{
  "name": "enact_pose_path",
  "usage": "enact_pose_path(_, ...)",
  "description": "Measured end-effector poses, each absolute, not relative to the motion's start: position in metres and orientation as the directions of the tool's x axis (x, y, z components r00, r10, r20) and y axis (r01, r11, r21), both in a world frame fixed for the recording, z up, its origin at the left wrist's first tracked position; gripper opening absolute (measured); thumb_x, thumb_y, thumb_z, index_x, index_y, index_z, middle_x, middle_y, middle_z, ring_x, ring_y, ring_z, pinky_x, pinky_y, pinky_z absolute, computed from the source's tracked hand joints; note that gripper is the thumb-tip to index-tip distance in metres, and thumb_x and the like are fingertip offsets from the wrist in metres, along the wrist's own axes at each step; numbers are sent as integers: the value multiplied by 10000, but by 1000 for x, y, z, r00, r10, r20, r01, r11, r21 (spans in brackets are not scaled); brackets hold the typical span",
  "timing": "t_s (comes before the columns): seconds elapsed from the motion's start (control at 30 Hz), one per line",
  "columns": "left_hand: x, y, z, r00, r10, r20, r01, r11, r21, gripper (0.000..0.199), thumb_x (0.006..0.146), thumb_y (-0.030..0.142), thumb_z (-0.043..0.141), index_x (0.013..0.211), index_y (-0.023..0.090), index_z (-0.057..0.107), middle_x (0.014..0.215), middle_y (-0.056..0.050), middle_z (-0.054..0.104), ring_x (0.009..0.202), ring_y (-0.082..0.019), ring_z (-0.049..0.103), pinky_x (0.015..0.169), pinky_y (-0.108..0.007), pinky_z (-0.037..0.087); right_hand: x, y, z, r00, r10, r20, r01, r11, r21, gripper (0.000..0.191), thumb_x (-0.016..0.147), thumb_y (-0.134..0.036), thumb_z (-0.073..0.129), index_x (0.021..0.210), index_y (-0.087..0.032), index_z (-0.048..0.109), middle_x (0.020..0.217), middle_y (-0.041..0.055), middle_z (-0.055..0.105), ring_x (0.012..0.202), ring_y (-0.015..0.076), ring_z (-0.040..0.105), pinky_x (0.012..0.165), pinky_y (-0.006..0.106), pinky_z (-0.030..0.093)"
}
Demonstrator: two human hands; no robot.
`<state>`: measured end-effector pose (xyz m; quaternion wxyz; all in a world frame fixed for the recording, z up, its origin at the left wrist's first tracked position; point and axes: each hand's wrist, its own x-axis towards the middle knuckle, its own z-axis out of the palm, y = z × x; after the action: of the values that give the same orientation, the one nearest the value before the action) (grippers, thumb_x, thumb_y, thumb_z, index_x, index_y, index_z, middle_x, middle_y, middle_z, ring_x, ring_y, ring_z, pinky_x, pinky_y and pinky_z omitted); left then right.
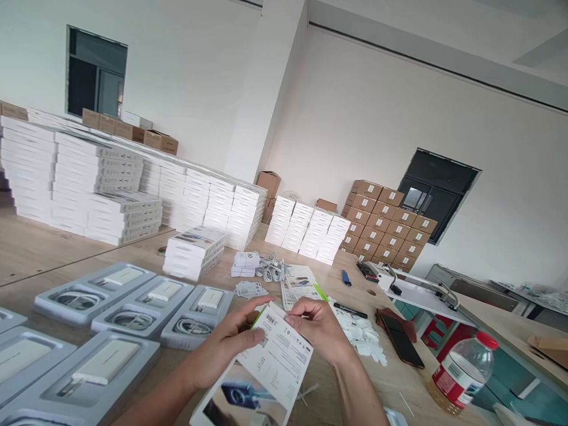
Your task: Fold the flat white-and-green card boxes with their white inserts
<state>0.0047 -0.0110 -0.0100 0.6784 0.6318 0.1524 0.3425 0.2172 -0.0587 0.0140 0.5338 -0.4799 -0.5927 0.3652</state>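
A white printed product box [270, 367] with a phone picture on its face is tilted in front of me, its lower end cut off by the frame. My left hand [235, 340] grips its left edge near the top, thumb on the printed face. My right hand [317, 328] pinches the top end of the box at the flap, fingers closed; exactly what lies under the fingertips is hidden. Behind the hands lie a flattened printed sleeve [304, 284] with a green edge and a bundle of white cables [270, 266]. Small printed cards [249, 289] sit near the left hand.
Grey trays [128, 310] with chargers and coiled cables cover the left of the table. Stacked white boxes [195, 251] stand behind. Rightward are small white paper pieces [361, 337], a black marker [350, 310], a phone [402, 340], a blue cutter [346, 277] and a bottle [464, 373].
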Motion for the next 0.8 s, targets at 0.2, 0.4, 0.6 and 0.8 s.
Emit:
enact_pose_path(0.2,5,-11,-11,730,634,256,-279,-66,958,548,869,329,603,1383,306,415,1029,-11,657,889,-193,569,788,-297,407,214,-58,14,83,969,234,199,214,-956,300,646,-404,808,666,-136,676,619,3,636,560,107,499,536,234,369)
enact_pose_path(0.4,4,-11,-9,728,644,234,-255,-62,965,480,854,312,610,1311,293,463,959,-3,649,840,-187,572,751,-291,410,215,-58,13,56,967,247,183,234,-955,314,638,-412,819,657,-136,670,615,-3,634,557,102,499,534,227,372)
enact_pose_path(0.6,4,-13,-2,727,645,236,-281,-33,959,379,848,316,612,1213,287,513,865,13,638,753,-170,566,689,-272,413,216,-59,15,6,971,239,95,238,-967,301,660,-432,816,667,-161,685,616,-19,619,560,104,484,539,227,355)
enact_pose_path(0.8,4,-8,-6,671,698,252,-360,9,933,390,836,324,633,1197,268,496,889,-2,667,740,-177,602,664,-272,417,223,-56,11,-22,988,156,32,157,-987,305,722,-452,782,833,-169,764,747,30,697,696,152,572,668,261,416)
